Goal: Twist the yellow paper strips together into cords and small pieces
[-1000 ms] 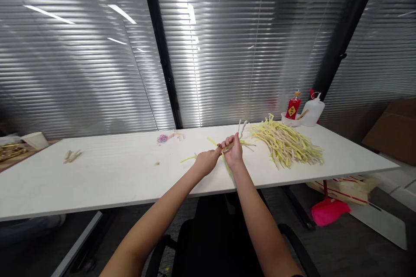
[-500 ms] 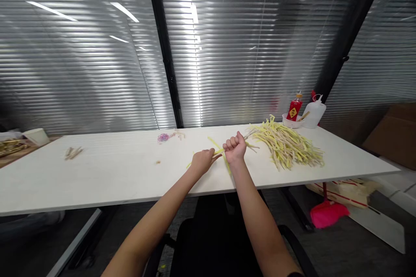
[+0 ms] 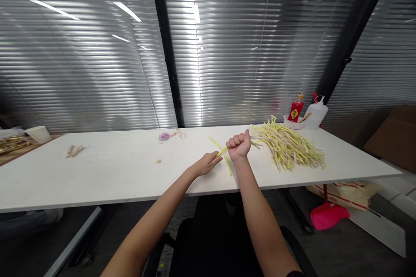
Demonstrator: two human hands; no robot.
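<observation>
My right hand [image 3: 239,145] is a closed fist around a small bunch of yellow and cream strips, just above the white table [image 3: 113,173]. My left hand [image 3: 208,163] pinches the free end of a yellow strip [image 3: 222,152] that runs out of the fist. Another loose yellow strip [image 3: 215,143] lies on the table just behind the hands. A large pile of yellow and cream strips [image 3: 289,147] lies on the table right of my right hand.
At the back right stand a red bottle [image 3: 295,110], a small white bowl [image 3: 291,122] and a white squeeze bottle [image 3: 315,113]. A pink tangle [image 3: 164,137] and small tan pieces [image 3: 74,150] lie on the table. A paper cup [image 3: 38,133] sits far left, a pink broom [image 3: 326,215] on the floor.
My right hand has closed into a fist and moved right, toward the pile. My left hand has slid left and down along the yellow strip, so the hands are further apart.
</observation>
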